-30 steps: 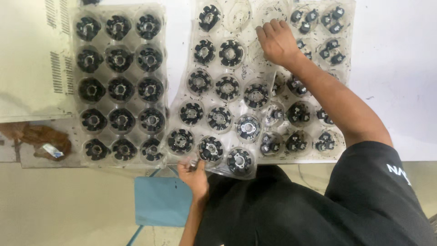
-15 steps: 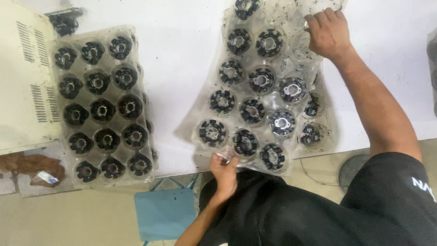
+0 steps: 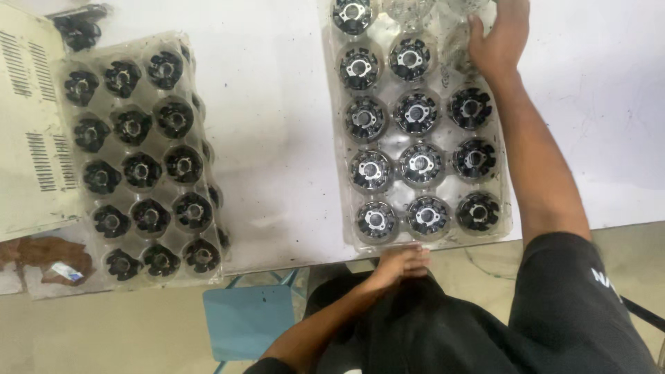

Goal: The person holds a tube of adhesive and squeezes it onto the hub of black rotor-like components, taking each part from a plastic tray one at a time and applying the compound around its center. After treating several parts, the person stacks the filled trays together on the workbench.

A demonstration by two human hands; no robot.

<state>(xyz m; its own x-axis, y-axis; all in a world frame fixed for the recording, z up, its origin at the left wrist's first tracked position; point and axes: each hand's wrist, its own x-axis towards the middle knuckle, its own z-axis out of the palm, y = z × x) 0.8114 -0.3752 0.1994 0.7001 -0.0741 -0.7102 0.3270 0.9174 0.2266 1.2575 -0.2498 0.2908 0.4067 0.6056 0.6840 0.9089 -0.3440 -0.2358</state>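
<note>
Both hands rest on one clear plastic tray (image 3: 516, 208), each grip loose rather than clenched. Seen from above, the right hand (image 3: 500, 38) lies flat with fingers spread on the tray's far right corner, covering an empty pocket. The left hand (image 3: 400, 262) touches the middle of the tray's near edge, fingers lightly curled against the rim where it overhangs the tabletop (image 3: 277, 118); whether they pinch the rim cannot be told.

That white tabletop fills most of the view, scuffed and speckled. The person leans over its near edge in a black shirt (image 3: 554, 312), the right forearm stretching along the tray's right side.

This tray lies at centre right, its long side running away from the person. Its pockets stand three across, and most hold a round black motor part (image 3: 420, 163) with a pale metal centre. Several pockets at the far end are empty.

A second clear tray (image 3: 208, 273) sits well apart on the left, slightly askew, full of similar round black parts (image 3: 142, 170). Just beside it, at the far left edge, stands a cream metal casing (image 3: 28, 138) with rows of vent slots.

Below the tabletop, between the trays, a blue stool seat (image 3: 249, 322) shows against the floor.
</note>
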